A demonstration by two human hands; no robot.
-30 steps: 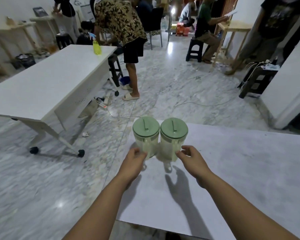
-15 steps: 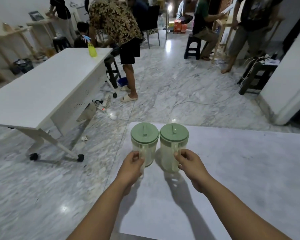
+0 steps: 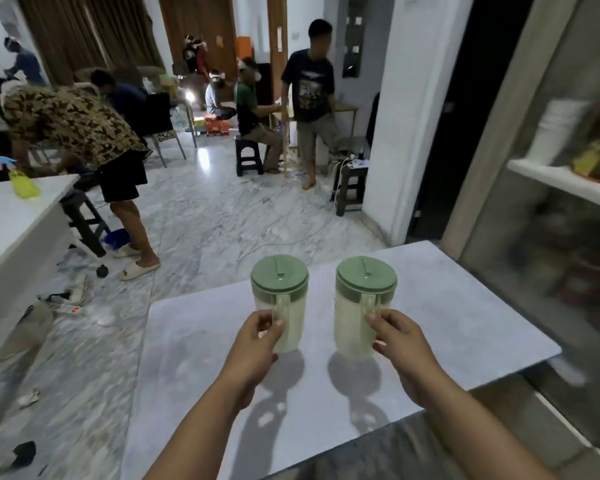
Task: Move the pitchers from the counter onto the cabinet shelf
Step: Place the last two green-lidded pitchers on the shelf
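Note:
Two pale translucent pitchers with green lids hang side by side above the grey-white counter (image 3: 465,323). My left hand (image 3: 257,344) grips the handle of the left pitcher (image 3: 284,303). My right hand (image 3: 400,344) grips the handle of the right pitcher (image 3: 355,306). Both pitchers are upright and lifted, with their shadows on the counter below. At the far right stands the cabinet, blurred, with a white shelf (image 3: 565,180) that carries a white container and colourful items.
A white pillar (image 3: 406,116) and a dark doorway stand between the counter and the room. A white table (image 3: 11,220) with a yellow spray bottle (image 3: 23,185) is at the left. Several people stand or sit across the marble floor, with black stools and cables.
Both hands closed on the handles and raised the pitchers off the counter. The pitchers are now farther apart. My view swung up and right, bringing the cabinet into sight.

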